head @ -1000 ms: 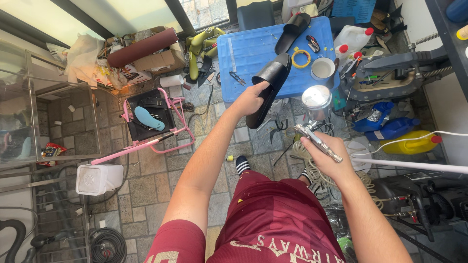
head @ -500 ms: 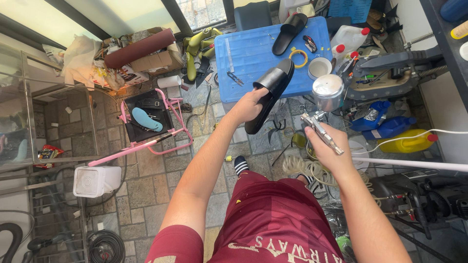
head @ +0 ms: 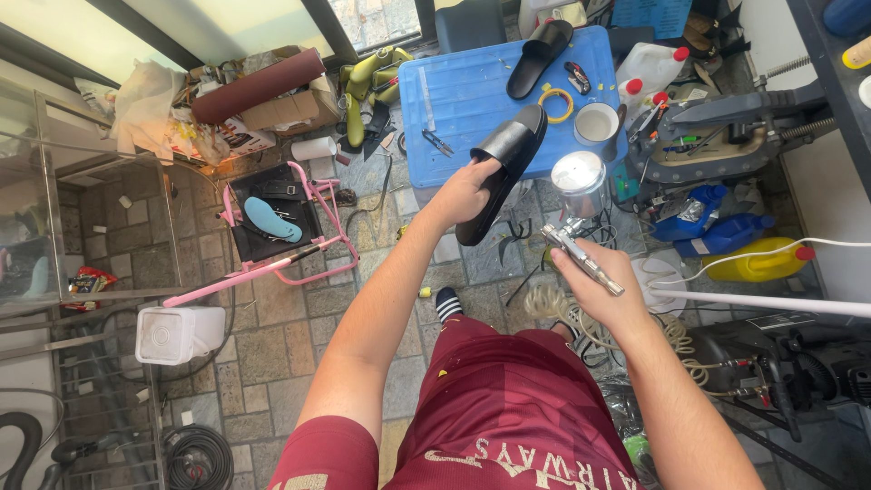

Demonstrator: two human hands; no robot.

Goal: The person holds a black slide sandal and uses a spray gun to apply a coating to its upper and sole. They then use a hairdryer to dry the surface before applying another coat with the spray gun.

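A small shoe-making workshop, probably. A blue worktop point(head: 472, 91) carries a black slide point(head: 539, 45), tape roll point(head: 555, 103) and cup point(head: 596, 122) near its right edge. Around it on the stone-tile floor point(head: 263, 345) lie jugs point(head: 655, 65), a sandpaper roll point(head: 257, 85), hoses point(head: 195, 454) and a machine point(head: 717, 136).

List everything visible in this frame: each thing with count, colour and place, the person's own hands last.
black slide sandal: 1, black, held up in left hand
spray gun: 1, silver with metal cup, in right hand
second sandal: 1, black, on blue lid
blue lid: 1, blue, ahead on floor
tape ring: 1, yellow, on lid
cup: 1, white, lid's right edge
pink frame: 1, pink, left, holding a blue insole
white tub: 1, white, lower left
yellow jug: 1, yellow, right
left hand: grips sandal
right hand: grips spray gun
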